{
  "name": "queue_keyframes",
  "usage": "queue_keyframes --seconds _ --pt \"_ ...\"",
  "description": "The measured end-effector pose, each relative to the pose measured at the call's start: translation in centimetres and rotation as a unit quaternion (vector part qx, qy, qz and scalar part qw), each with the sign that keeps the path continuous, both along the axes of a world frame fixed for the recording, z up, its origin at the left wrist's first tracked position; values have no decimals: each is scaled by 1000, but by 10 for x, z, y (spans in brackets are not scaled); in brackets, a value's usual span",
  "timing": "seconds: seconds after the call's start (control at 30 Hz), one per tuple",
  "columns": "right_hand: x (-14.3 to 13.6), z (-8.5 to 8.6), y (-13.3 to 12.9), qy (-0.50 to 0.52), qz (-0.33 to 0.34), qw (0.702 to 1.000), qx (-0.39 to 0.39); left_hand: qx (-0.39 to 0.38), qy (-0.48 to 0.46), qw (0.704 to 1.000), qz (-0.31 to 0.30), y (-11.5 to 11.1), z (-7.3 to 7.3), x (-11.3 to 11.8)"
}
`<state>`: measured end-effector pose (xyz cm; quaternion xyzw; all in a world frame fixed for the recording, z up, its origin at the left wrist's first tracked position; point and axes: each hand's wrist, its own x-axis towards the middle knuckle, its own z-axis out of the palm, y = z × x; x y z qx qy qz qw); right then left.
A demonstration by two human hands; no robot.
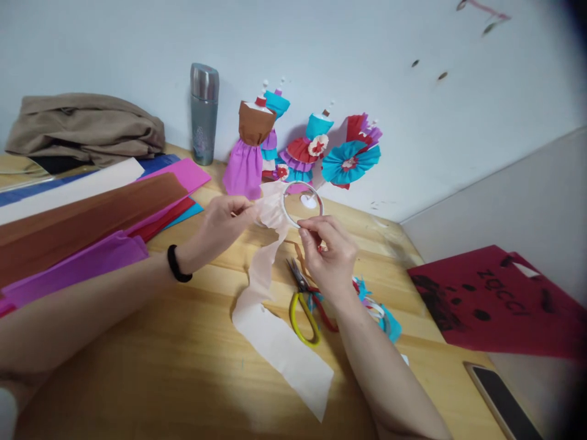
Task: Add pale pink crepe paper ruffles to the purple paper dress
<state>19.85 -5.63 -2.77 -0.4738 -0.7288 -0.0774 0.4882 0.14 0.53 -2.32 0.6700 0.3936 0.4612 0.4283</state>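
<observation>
My left hand (232, 223) pinches the gathered end of a pale pink crepe paper strip (270, 324). The strip's ruffled part meets the left side of a thin white ring (322, 205), and its long tail hangs down onto the table. My right hand (328, 253) is closed on the ring's lower edge, between thumb and fingers. Below the hands lies a pair of scissors (305, 318) with one yellow and one red handle, partly behind my right hand. Blue paper scraps (389, 324) lie beside my right forearm.
Small paper-dressed mannequins (257, 128) stand along the wall, with a blue paper flower (351, 162) at their right. A grey thermos (204, 116) stands left of them. Coloured crepe sheets (92, 214) and brown cloth (87, 125) fill the left. A red bag (495, 305) and a phone (504, 400) lie right.
</observation>
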Motion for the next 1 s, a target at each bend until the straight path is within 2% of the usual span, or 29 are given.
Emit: queue_keyframes --seconds 0.07,0.2,0.3,0.33,0.4,0.47,0.53,0.63,0.77,0.9,1.0 --pt "0 1 -1 7 5 1000 -6 19 11 1000 -15 -2 2 0" --pt "4 0 1 49 51 996 -57 18 -38 997 65 14 4 -6" --pt "6 -3 4 66 85 990 -95 8 -59 997 49 28 6 -14" --pt "6 -3 5 65 93 988 -104 32 -41 998 47 31 7 -16" --pt "7 -4 6 61 107 986 -116 140 23 989 33 32 9 -18" --pt "8 -4 6 57 128 982 -129 282 79 956 -30 30 10 -19" --pt "8 -4 7 55 151 976 -144 355 107 921 -122 28 11 -20" --pt "10 -5 8 62 177 968 -170 343 154 900 -222 28 12 -24" --pt "13 -6 11 102 202 955 -193 327 225 869 -297 34 10 -27" --pt "14 -6 13 153 215 939 -220 343 263 833 -344 34 7 -24" --pt "15 -8 15 195 207 930 -235 346 290 823 -344 31 6 -22"
